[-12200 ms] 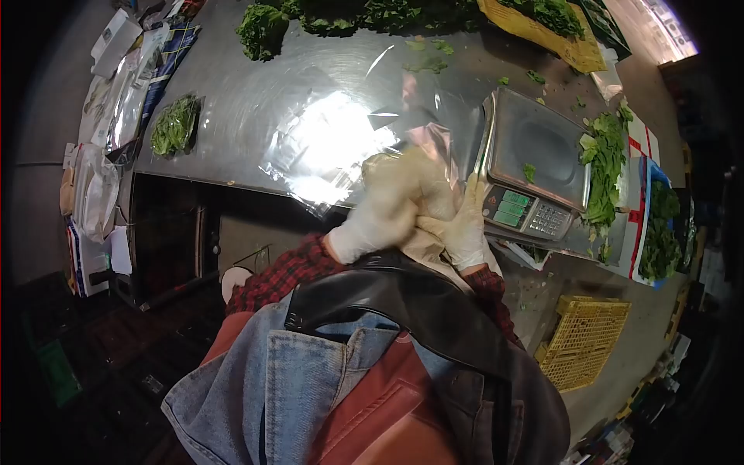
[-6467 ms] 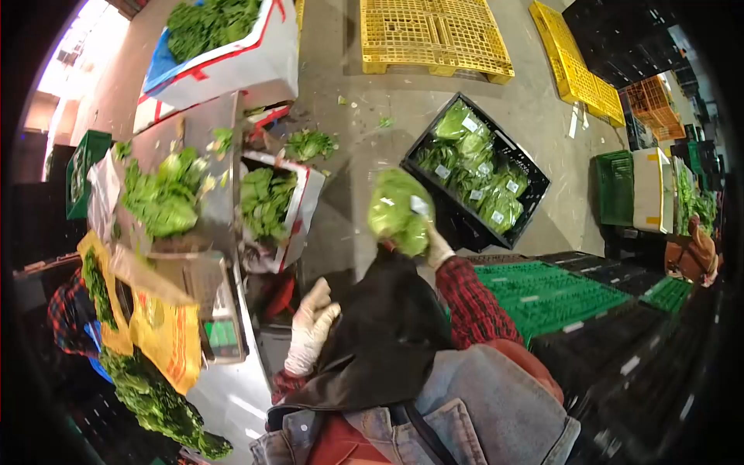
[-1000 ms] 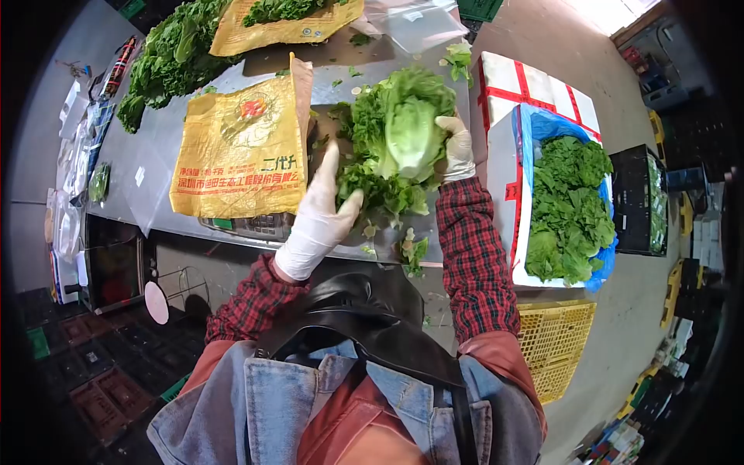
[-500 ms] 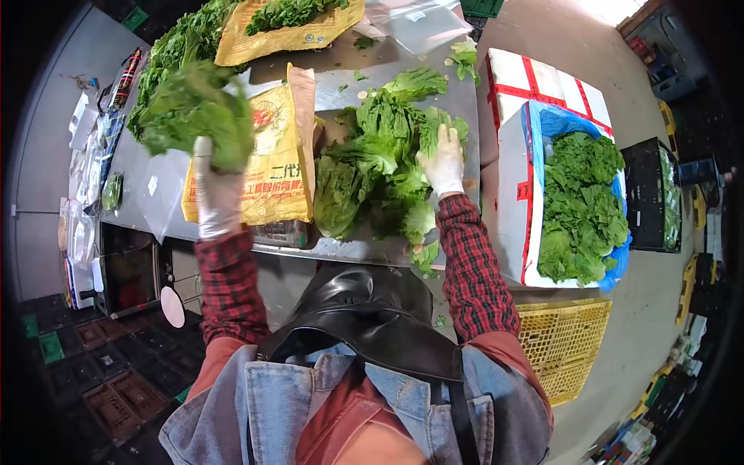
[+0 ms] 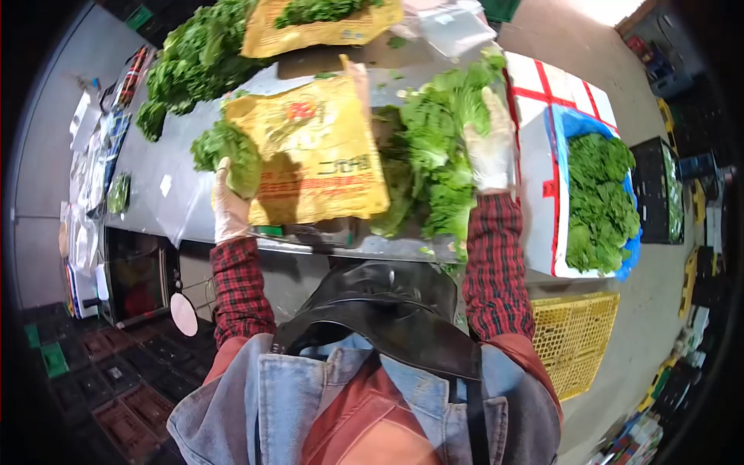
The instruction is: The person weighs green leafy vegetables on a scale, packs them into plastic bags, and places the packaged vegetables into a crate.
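My left hand, in a pale glove, is closed round the base of a lettuce head. It is at the left edge of a yellow printed sack, whose lettering faces up. My right hand, also gloved, lies along the right side of a pile of loose green lettuce. Its fingers stretch forward against the leaves, with the thumb apart. Part of the pile tucks against the sack's right edge.
The metal table carries more lettuce at back left and another yellow sack with greens. Right of it, a white foam box lined with blue plastic holds leaves. A yellow crate stands below.
My left hand brought the lettuce head down and toward the sack's left edge. The sack shifted right and spread flatter. My right hand slid to the pile's right side. The view shifted slightly.
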`<state>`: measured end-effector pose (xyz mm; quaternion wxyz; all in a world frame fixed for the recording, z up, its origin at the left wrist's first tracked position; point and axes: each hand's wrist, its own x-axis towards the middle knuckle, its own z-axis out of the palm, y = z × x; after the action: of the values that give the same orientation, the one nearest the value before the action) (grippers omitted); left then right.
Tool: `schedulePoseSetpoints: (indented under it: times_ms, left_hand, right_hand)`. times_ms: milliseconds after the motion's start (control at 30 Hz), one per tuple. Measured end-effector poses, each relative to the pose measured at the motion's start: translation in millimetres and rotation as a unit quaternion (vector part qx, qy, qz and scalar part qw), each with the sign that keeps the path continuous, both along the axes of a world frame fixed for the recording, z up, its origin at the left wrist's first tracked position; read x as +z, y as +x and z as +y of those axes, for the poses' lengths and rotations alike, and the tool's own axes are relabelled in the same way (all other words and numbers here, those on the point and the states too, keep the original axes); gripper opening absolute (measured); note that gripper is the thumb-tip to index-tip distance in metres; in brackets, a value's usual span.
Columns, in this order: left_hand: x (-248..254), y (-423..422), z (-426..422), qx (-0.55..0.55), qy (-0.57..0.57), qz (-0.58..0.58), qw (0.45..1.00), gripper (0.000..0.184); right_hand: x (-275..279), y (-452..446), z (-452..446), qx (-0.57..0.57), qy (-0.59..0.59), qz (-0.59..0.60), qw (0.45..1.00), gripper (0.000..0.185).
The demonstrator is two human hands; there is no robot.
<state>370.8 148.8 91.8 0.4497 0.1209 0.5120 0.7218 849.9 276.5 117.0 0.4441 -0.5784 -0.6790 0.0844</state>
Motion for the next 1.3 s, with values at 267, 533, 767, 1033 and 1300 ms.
schedulePoseSetpoints:
  times_ms: [267,533,767,1033,1300]
  left_hand:
    - [-6.4,-31.9,0.0,-0.038,0.025,0.178,0.983,0.088]
    - [-20.1,6.1,-23.3,-0.176,-0.171,0.733,0.635,0.092]
    - [5.5,17.0,-44.2,-0.103,-0.089,0.700,0.701,0.089]
    - [20.1,49.8,-69.8,-0.097,-0.139,0.685,0.708,0.086]
    - [25.3,42.9,-69.2,-0.029,-0.105,0.656,0.747,0.079]
  right_hand:
    - [55.1,-250.4,-97.7,0.121,0.146,-0.040,0.981,0.067]
    - [10.9,-287.5,-113.1,0.309,-0.074,-0.131,0.939,0.055]
    - [-94.4,-47.1,34.5,-0.071,-0.099,0.251,0.960,0.055]
    - [-103.1,-48.4,89.5,-0.044,-0.366,-0.047,0.928,0.079]
    - [-111.9,-17.8,105.1,0.099,-0.304,0.413,0.852,0.062]
